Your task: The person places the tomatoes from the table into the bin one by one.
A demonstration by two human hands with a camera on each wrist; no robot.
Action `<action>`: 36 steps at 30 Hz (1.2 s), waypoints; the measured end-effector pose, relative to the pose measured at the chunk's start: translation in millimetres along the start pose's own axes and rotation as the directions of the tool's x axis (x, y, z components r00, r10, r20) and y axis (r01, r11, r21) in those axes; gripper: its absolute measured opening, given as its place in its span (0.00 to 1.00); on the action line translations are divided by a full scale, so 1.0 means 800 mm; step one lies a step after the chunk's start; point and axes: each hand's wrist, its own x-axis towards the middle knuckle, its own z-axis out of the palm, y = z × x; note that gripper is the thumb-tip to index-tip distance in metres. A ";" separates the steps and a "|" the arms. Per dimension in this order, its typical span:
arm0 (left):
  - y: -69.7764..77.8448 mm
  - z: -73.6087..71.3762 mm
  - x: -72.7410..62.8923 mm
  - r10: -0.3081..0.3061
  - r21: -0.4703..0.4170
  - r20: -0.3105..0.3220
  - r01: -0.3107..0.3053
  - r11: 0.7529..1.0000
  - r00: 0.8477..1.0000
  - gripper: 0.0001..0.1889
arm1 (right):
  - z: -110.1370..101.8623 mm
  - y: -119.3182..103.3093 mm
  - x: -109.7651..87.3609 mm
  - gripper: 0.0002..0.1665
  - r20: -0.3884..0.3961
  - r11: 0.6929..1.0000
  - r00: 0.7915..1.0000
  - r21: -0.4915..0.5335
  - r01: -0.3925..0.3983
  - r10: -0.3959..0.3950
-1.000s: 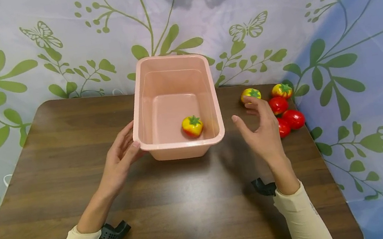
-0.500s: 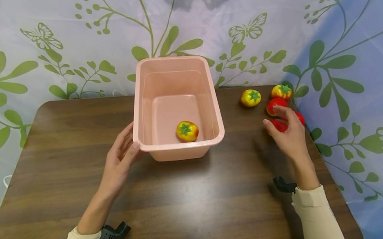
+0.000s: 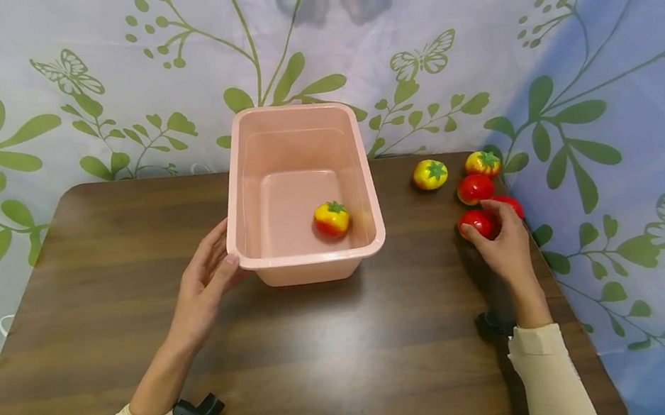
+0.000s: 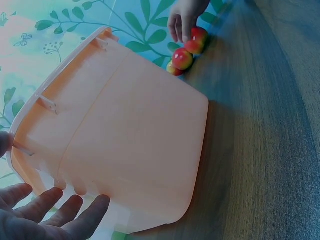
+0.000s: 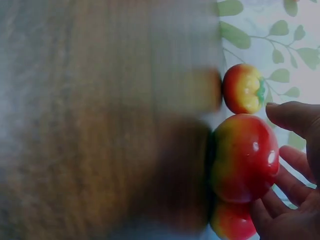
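Note:
A pink plastic bin (image 3: 309, 268) stands on the table, with one yellow-red toy tomato (image 3: 331, 220) lying inside it. At the bin's near left corner my left hand (image 3: 202, 284) touches it, thumb at the rim and extended fingers (image 4: 87, 217) along the outer wall. My right hand (image 3: 505, 239) is over the group at the right, its spread thumb and fingers around the front red toy tomato (image 3: 475, 223). In the right wrist view the thumb stands apart from that tomato (image 5: 245, 157); whether the fingers touch it, I cannot tell.
Behind the front tomato lie another red one (image 3: 475, 189) and a yellow-red one (image 3: 483, 163). A further red one (image 3: 509, 207) is partly hidden by my right hand. A yellow tomato (image 3: 430, 174) sits apart, near the back edge. A patterned cloth (image 3: 159, 83) hangs behind the brown table (image 3: 328, 351).
My right hand has moved right, away from the bin, to the front red tomato. The tomato in the bin has rolled and shifted a little. My left hand has stayed at the bin.

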 end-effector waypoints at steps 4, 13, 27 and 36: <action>0.000 -0.001 -0.002 -0.007 0.006 0.000 0.007 1.000 1.000 0.30 | 0.003 0.002 -0.005 0.39 0.043 0.998 0.997 -0.017 -0.061 0.062; 0.000 -0.001 0.000 -0.014 0.013 -0.004 0.014 1.000 1.000 0.30 | 0.006 0.009 -0.009 0.43 0.082 0.990 0.987 -0.038 -0.133 0.136; 0.002 -0.002 -0.001 -0.011 0.009 -0.012 0.012 1.000 1.000 0.30 | 0.008 0.009 -0.006 0.44 0.083 0.992 0.989 -0.038 -0.121 0.124; 0.001 -0.001 -0.002 -0.020 0.017 -0.012 0.020 1.000 1.000 0.30 | 0.008 0.005 -0.007 0.44 0.067 0.993 0.991 -0.034 -0.116 0.119</action>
